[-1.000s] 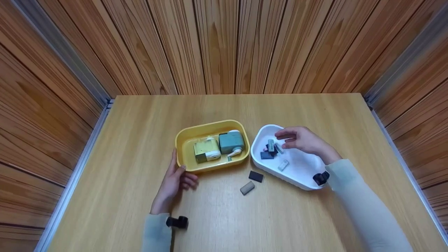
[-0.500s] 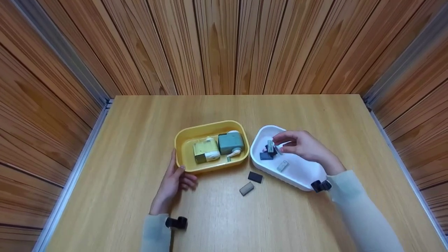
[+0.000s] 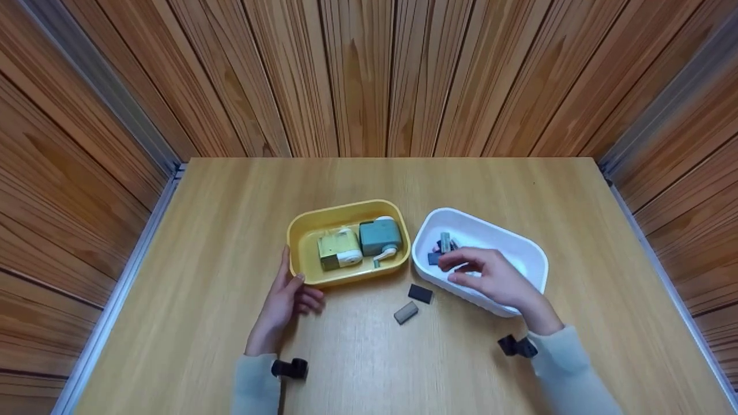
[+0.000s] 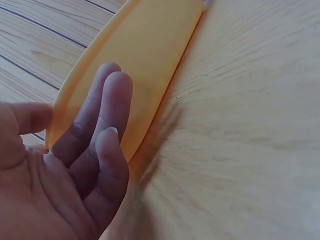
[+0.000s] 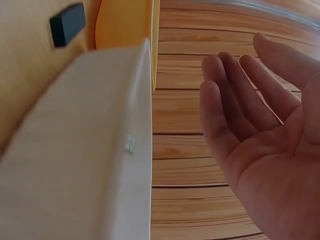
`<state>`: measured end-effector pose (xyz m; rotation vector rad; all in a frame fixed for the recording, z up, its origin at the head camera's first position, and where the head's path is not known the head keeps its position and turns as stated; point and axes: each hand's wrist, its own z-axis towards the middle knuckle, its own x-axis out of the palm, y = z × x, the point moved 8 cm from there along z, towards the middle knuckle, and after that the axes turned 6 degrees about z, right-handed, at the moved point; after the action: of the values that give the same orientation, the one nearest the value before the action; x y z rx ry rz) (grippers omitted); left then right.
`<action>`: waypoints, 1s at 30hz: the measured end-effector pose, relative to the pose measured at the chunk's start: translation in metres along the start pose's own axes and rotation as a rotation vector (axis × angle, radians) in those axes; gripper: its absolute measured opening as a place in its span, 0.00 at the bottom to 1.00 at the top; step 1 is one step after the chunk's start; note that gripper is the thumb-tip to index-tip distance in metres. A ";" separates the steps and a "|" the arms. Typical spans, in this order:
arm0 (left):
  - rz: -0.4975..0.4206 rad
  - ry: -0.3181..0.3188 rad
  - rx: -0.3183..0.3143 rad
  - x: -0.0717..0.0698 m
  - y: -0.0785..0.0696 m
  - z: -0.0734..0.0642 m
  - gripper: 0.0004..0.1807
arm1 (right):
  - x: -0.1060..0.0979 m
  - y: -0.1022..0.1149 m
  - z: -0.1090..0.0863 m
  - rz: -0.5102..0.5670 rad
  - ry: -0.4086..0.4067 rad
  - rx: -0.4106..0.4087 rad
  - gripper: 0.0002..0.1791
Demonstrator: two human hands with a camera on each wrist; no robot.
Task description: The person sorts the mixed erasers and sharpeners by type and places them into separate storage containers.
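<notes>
My left hand (image 3: 281,302) pinches the near-left corner of a yellow tray (image 3: 343,208), thumb at the rim and index finger along the outer side; its other fingers hang loosely. Inside lie a yellow-green boxy device (image 3: 339,248) and a teal one (image 3: 380,236) with a white crank, resembling crank pencil sharpeners. My right hand (image 3: 490,279) hovers over the near side of a white tray (image 3: 519,242), fingers spread and loosely bent, nothing in them. Several small blocks (image 3: 445,242), grey-green and dark, are piled at that tray's left end, partly behind the fingertips.
On the table in front of the trays lie a dark rectangular block (image 3: 420,293) and a grey block (image 3: 406,313). The two trays stand side by side, nearly touching. Wood-plank walls (image 3: 363,80) rise behind the table and along both sides.
My right hand has come down to the blocks in the white tray, then drawn back toward the near rim, still holding nothing. The left hand and yellow tray stay in place.
</notes>
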<state>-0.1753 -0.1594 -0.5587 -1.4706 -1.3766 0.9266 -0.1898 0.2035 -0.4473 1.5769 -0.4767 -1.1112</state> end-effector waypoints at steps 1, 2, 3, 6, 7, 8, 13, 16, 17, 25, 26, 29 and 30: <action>0.002 0.001 0.000 0.000 0.000 0.000 0.34 | 0.006 0.001 -0.001 0.000 0.000 -0.009 0.17; 0.002 0.002 -0.003 0.000 0.001 0.000 0.34 | 0.011 0.002 -0.002 -0.001 0.000 -0.019 0.17; 0.005 0.002 -0.005 0.000 0.001 -0.001 0.34 | 0.017 0.002 -0.003 -0.002 0.002 -0.023 0.16; 0.006 0.001 -0.013 -0.001 0.002 -0.001 0.34 | 0.033 0.002 -0.004 -0.004 0.018 -0.029 0.16; 0.007 0.000 -0.014 -0.001 0.002 -0.001 0.34 | 0.038 0.001 -0.004 0.002 0.024 -0.025 0.16; 0.006 0.001 -0.014 -0.001 0.002 -0.001 0.34 | 0.043 0.000 -0.003 0.010 0.031 -0.021 0.16; 0.005 0.001 0.003 -0.001 0.000 -0.001 0.35 | 0.065 -0.006 -0.001 0.029 0.077 -0.006 0.16; 0.003 -0.008 0.012 -0.001 0.000 0.000 0.35 | 0.076 -0.012 0.002 0.012 0.106 0.004 0.17; 0.003 -0.010 0.014 -0.001 -0.001 0.001 0.34 | 0.079 -0.015 0.002 -0.005 0.113 0.008 0.17; 0.008 -0.004 0.005 0.000 0.000 0.000 0.34 | 0.100 -0.037 0.003 -0.236 0.186 0.065 0.20; 0.011 -0.003 0.001 0.000 0.000 0.000 0.34 | 0.100 -0.039 0.003 -0.244 0.189 0.075 0.20; 0.010 -0.001 -0.007 -0.001 0.000 -0.001 0.34 | 0.102 -0.043 0.003 -0.251 0.194 0.096 0.20; 0.010 -0.001 -0.008 -0.001 0.001 -0.001 0.34 | 0.102 -0.045 0.002 -0.251 0.199 0.101 0.20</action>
<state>-0.1742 -0.1600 -0.5589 -1.4845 -1.3766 0.9296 -0.1536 0.1370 -0.5292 1.8531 -0.2074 -1.1150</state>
